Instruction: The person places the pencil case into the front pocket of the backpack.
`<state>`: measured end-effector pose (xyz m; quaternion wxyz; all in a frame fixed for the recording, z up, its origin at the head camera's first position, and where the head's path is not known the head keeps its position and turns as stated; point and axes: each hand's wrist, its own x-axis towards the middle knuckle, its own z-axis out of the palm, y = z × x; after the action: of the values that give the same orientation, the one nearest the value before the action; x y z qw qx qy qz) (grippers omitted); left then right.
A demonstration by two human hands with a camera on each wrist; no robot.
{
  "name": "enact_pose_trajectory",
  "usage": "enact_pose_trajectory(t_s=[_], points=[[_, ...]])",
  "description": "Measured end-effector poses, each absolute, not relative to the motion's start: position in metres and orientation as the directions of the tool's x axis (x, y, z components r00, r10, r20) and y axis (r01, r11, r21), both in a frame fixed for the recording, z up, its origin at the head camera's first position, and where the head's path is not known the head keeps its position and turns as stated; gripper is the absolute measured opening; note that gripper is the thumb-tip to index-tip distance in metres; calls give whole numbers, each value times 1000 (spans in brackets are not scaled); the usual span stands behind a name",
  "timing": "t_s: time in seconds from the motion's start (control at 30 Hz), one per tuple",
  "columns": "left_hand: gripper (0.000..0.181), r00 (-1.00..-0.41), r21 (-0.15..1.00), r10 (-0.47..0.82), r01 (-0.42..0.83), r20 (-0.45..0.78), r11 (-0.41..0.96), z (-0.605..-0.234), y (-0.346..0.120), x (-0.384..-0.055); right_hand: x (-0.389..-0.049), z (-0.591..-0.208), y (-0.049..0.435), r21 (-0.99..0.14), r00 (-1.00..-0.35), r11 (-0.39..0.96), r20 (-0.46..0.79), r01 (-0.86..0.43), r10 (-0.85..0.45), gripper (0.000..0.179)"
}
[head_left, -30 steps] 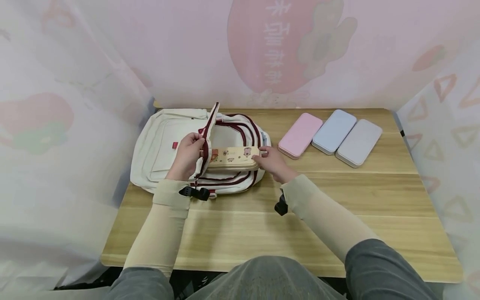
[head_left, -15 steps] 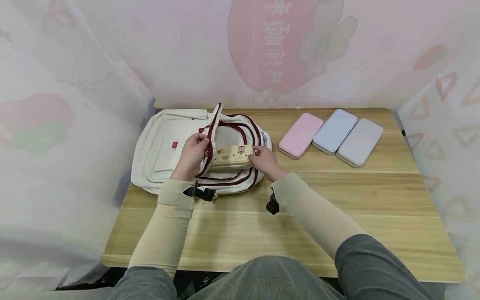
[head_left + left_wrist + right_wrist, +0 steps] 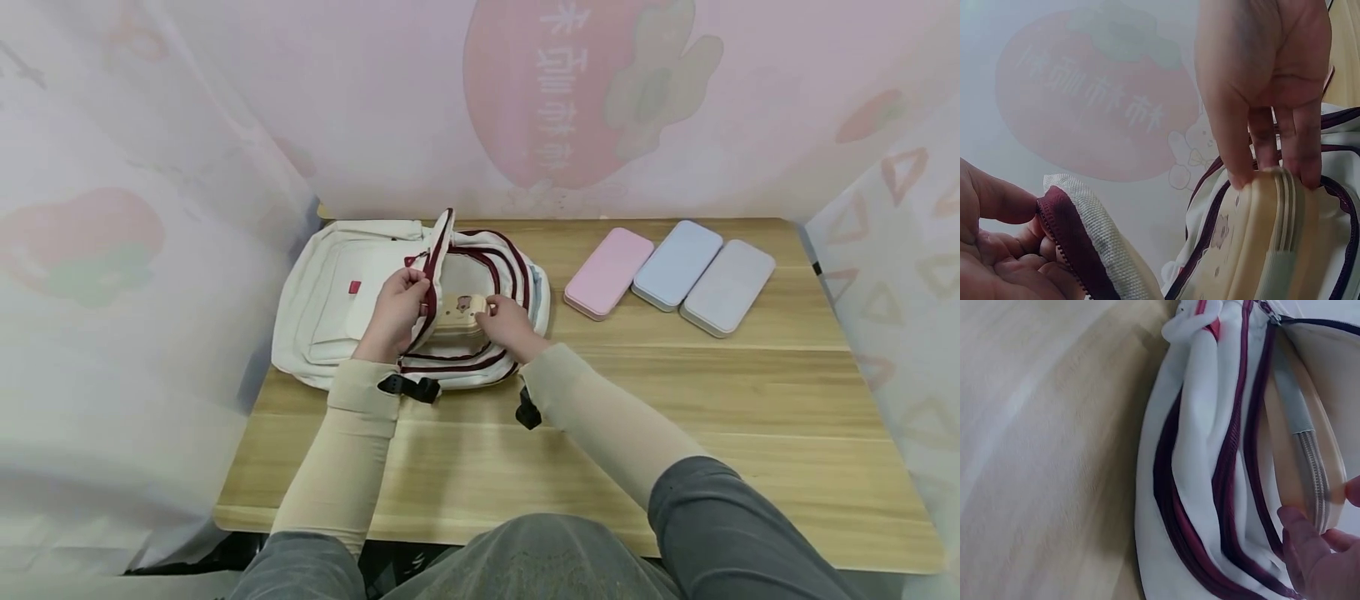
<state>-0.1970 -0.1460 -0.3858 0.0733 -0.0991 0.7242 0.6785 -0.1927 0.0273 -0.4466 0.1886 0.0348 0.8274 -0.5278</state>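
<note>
A white backpack (image 3: 330, 292) with dark red zipper trim lies flat on the table, its front pocket unzipped. My left hand (image 3: 395, 314) pinches the edge of the raised pocket flap (image 3: 441, 250), thumb against the zipper teeth in the left wrist view. With its fingertips my right hand (image 3: 510, 326) grips the end of a cream zippered pencil case (image 3: 459, 315) printed with small bears. Most of that case is inside the pocket, hidden beneath the flap. The right wrist view shows the case's zipper (image 3: 1313, 469) along its side, between thumb and fingers.
To the right lie a pink case (image 3: 609, 271), a light blue case (image 3: 677, 265) and a pale grey case (image 3: 727, 287), close together. The wooden table (image 3: 675, 400) meets a printed cloth wall at the back.
My right hand has moved left, sliding the pencil case deeper into the backpack pocket, so less of it shows. The left hand still holds the flap up.
</note>
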Motion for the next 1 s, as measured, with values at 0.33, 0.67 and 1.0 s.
enact_pose_trajectory(t_s=[0.33,0.67,1.0], points=[[10,-974,971,-11,-225,-225,76,-385,-141,-196,-192,-454,12,-864,-916,425,-366,269,-164,53],[9,-968,967,24,-250,-251,48,-390,-130,-192,-188,-466,18,-820,-904,518,-386,244,-185,53],[10,-971,971,29,-238,-238,-8,-387,-142,-187,-176,-451,42,-858,-902,474,-351,201,-253,53]])
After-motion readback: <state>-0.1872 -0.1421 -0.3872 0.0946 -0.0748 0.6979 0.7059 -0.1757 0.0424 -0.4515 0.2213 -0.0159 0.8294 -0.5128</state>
